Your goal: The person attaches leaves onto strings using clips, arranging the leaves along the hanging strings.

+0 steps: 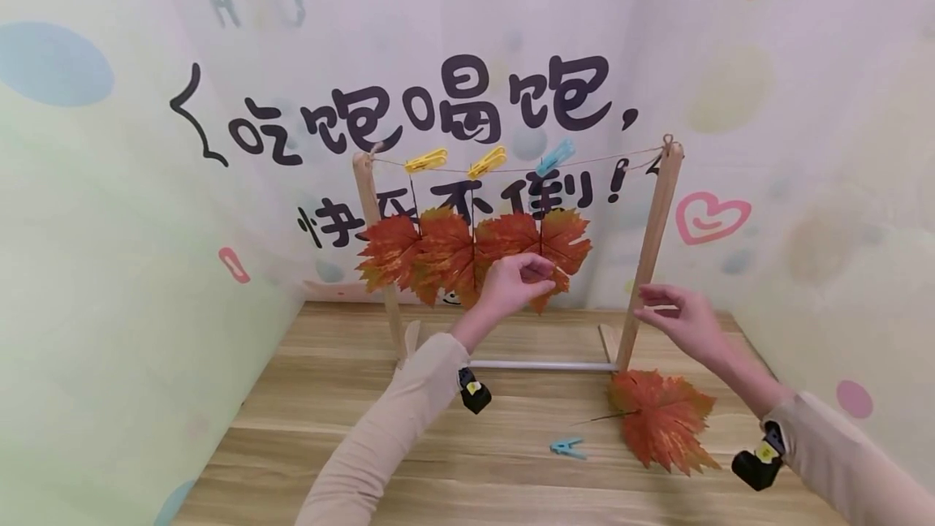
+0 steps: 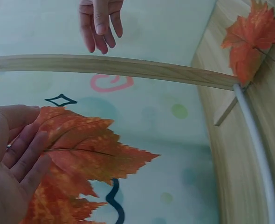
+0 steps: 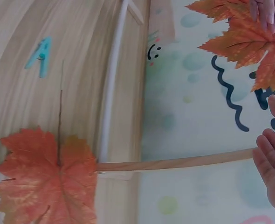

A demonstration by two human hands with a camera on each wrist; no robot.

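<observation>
Three orange-red maple leaves [image 1: 447, 254] hang by their stems from a string, under two yellow clothespins [image 1: 487, 161] and a blue clothespin [image 1: 556, 157]. My left hand [image 1: 515, 284] is at the rightmost hanging leaf [image 2: 81, 144], thumb and fingers apart, overlapping its edge in the left wrist view. Beside the right wooden post [image 1: 652, 250] my right hand [image 1: 682, 319] is raised, its fingers loosely bent and holding nothing. Below it, another maple leaf [image 1: 661, 420] lies on the table, stem pointing left. A second blue clothespin [image 1: 567, 448] lies near that stem.
The string runs between the right post and a left wooden post [image 1: 368, 193]. A white rod [image 1: 540, 365] joins the posts low down, above the wooden table [image 1: 307, 412]. Behind the frame hangs a printed curtain [image 1: 467, 15] with dark lettering.
</observation>
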